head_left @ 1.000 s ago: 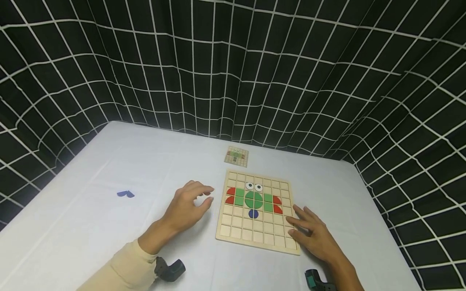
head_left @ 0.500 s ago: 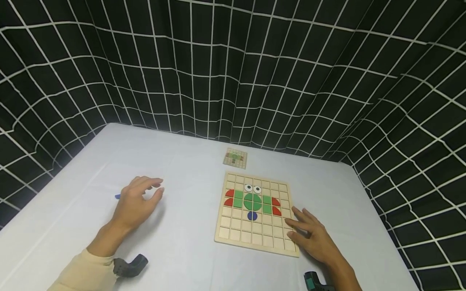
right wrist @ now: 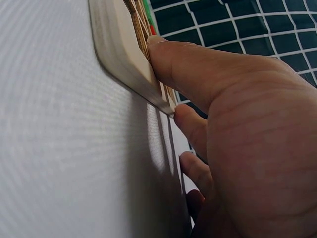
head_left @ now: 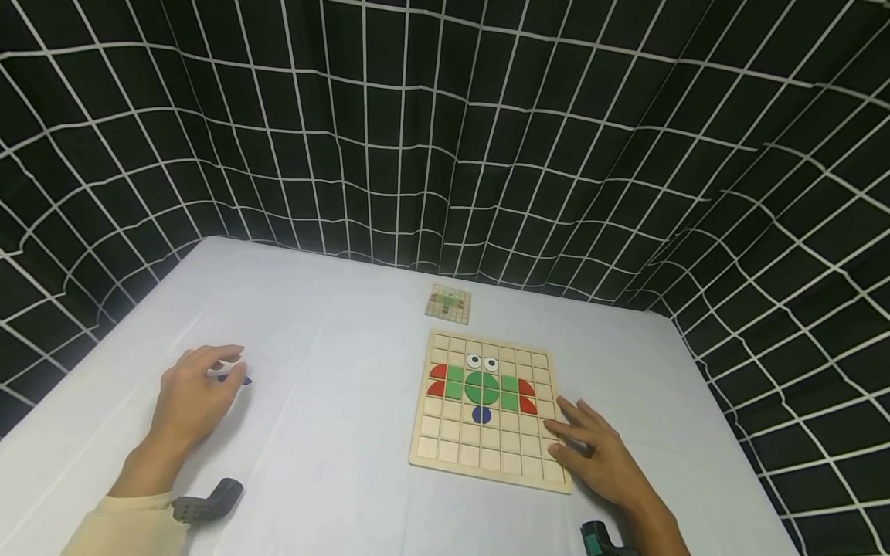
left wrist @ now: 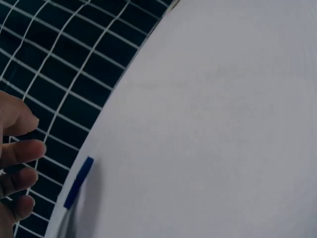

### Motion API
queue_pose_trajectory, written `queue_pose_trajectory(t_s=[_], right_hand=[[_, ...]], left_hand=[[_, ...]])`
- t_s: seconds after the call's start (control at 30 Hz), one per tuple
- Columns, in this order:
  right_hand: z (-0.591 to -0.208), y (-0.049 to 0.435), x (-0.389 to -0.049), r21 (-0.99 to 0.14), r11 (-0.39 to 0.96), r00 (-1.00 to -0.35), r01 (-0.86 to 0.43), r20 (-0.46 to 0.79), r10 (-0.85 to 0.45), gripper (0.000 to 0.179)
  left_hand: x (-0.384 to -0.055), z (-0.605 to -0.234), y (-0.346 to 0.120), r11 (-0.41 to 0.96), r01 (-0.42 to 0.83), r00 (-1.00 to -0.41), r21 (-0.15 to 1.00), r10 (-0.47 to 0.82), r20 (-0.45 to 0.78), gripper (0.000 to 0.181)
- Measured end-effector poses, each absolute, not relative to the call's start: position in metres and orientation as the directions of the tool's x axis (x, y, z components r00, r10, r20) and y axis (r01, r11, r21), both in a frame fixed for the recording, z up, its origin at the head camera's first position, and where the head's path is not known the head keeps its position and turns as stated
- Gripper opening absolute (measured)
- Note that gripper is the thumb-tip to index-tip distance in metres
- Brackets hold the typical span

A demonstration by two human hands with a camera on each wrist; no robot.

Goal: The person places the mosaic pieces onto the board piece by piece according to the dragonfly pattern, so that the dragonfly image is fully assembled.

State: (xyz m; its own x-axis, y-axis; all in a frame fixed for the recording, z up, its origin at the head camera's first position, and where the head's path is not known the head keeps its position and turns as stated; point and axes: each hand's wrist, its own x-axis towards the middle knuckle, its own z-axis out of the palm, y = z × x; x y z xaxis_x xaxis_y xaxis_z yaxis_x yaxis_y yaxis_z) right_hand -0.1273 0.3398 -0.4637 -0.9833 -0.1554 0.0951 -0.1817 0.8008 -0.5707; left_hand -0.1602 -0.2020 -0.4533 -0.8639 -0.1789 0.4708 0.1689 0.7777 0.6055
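On the left of the table my left hand hovers with fingers bent and thumb apart, gripping nothing. Dark blue flat pieces lie right by its fingertips, partly hidden by the hand. In the left wrist view one blue piece shows edge-on below the fingers. My right hand rests on the right edge of the wooden grid board, fingers spread; in the right wrist view the thumb touches the board's rim. The board bears green pieces, red pieces, two eye pieces and a blue circle.
Behind the board lies a small pattern card with a similar figure. A white cloth covers the table. Black curtains with white grid lines stand around its back and sides.
My left hand has moved left from beside the board to the blue pieces. The right hand has stayed on the board's edge.
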Motion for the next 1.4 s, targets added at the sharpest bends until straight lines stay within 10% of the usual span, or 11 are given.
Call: queue_pose_trajectory(t_s=[0.6,1.4], right_hand=[[-0.465,0.342,-0.126,-0.567,0.804,-0.983,-0.180,0.089,-0.158,0.037],[-0.464,0.341,-0.128,-0.556,0.808,-0.980,-0.196,0.100,-0.170,0.039]], left_hand=[[-0.159,-0.467,-0.222,0.817,-0.042,-0.963,0.575,-0.186,0.195,0.040],[-0.159,-0.462,-0.218,0.805,-0.010,-0.979,0.593,-0.128,0.157,0.039]])
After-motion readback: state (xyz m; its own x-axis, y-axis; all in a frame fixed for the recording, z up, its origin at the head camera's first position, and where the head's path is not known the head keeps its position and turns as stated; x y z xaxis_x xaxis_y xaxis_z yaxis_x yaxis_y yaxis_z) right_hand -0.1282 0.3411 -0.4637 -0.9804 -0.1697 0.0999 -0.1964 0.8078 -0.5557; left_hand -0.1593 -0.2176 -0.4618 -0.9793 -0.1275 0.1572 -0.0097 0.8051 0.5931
